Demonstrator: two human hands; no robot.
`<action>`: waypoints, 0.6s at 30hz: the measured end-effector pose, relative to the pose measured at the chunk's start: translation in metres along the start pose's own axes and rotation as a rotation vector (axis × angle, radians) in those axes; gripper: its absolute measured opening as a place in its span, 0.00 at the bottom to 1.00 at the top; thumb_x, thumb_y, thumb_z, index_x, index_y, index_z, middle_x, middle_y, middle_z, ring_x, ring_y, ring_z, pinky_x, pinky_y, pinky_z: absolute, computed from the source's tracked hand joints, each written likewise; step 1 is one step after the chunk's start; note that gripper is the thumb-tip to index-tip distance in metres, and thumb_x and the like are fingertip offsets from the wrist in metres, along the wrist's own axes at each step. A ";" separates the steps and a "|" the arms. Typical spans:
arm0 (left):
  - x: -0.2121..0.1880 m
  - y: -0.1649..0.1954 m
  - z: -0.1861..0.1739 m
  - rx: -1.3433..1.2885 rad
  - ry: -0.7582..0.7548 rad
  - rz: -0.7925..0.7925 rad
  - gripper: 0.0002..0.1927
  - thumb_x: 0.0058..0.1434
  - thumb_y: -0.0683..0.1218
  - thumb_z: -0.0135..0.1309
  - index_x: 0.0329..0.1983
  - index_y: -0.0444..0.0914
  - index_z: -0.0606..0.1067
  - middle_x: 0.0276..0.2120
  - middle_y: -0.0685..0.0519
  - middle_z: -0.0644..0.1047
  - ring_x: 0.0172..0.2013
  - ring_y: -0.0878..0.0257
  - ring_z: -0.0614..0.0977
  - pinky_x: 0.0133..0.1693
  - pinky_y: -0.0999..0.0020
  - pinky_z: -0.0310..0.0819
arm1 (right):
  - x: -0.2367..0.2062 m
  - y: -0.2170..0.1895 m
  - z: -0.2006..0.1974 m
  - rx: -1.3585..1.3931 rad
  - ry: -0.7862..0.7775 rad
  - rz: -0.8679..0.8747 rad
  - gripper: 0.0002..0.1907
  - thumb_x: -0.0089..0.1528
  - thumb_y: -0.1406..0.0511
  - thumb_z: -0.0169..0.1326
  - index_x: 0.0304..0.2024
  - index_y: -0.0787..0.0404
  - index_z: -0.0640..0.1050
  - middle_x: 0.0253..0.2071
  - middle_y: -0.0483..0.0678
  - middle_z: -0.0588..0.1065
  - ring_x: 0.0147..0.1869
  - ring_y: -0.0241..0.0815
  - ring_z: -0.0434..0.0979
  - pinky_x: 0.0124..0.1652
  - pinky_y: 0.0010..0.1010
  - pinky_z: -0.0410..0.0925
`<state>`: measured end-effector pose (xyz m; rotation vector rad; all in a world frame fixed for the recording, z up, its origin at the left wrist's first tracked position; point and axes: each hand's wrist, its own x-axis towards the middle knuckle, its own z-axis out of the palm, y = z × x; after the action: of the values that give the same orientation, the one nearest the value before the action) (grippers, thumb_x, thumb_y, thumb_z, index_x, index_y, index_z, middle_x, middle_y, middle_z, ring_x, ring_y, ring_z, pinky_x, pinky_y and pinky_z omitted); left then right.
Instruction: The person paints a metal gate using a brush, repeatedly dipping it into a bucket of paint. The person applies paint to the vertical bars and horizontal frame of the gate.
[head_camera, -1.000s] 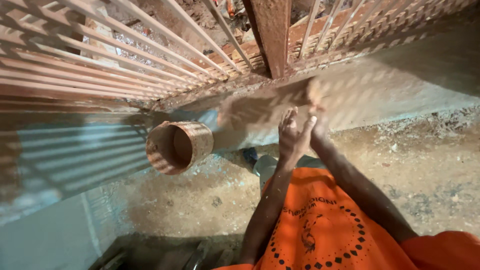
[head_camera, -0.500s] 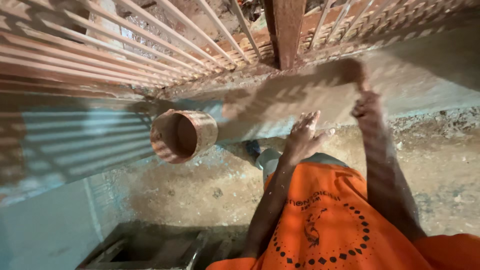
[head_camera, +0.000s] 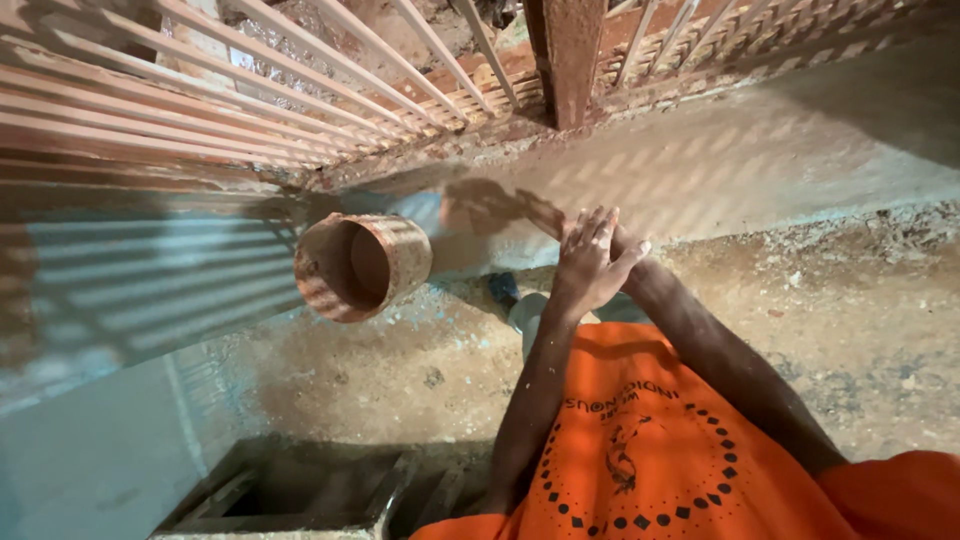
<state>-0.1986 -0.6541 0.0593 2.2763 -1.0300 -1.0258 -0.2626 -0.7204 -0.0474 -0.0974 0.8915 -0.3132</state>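
Concrete ledge (head_camera: 760, 160) below rusty grille (head_camera: 300, 90), dusty floor (head_camera: 830, 300) beneath. Left hand (head_camera: 588, 262) and right hand (head_camera: 625, 245) pressed together, palms touching, fingers straight, nothing held, at ledge's lower edge. Rusty cylindrical can (head_camera: 362, 266) on its side, open mouth toward camera, near hands on their left, not touching. Orange shirt (head_camera: 650, 450) at bottom edge.

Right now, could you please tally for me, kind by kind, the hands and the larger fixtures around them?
Hands, left hand pressed against right hand: 2
Round rusty pipe end sticking out of the wall: 1
Rusty upright post: 1
Slatted metal grille: 1
Rectangular floor pit: 1
Total: 6
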 end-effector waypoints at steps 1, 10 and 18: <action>0.000 -0.001 -0.003 -0.015 -0.023 0.021 0.48 0.66 0.72 0.39 0.77 0.35 0.55 0.76 0.39 0.53 0.76 0.44 0.51 0.72 0.44 0.35 | -0.004 -0.017 -0.010 -0.144 0.033 0.069 0.32 0.69 0.53 0.35 0.66 0.70 0.66 0.49 0.52 0.71 0.41 0.38 0.73 0.36 0.26 0.73; 0.010 -0.003 0.015 -0.125 -0.101 0.190 0.45 0.66 0.70 0.41 0.76 0.35 0.58 0.74 0.41 0.61 0.75 0.47 0.59 0.73 0.45 0.42 | -0.073 -0.185 -0.114 -0.307 0.174 -0.225 0.13 0.74 0.57 0.43 0.45 0.58 0.74 0.20 0.35 0.62 0.16 0.28 0.56 0.16 0.20 0.56; -0.027 -0.019 0.011 -0.073 0.116 0.128 0.44 0.71 0.68 0.44 0.76 0.31 0.59 0.73 0.35 0.61 0.74 0.44 0.59 0.73 0.47 0.46 | -0.030 -0.027 -0.077 -0.300 0.201 -0.319 0.20 0.71 0.55 0.43 0.58 0.62 0.68 0.41 0.47 0.61 0.38 0.36 0.55 0.34 0.27 0.53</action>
<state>-0.2106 -0.6221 0.0528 2.1538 -1.0570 -0.8549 -0.3463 -0.7328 -0.0673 -0.4966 1.1198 -0.4905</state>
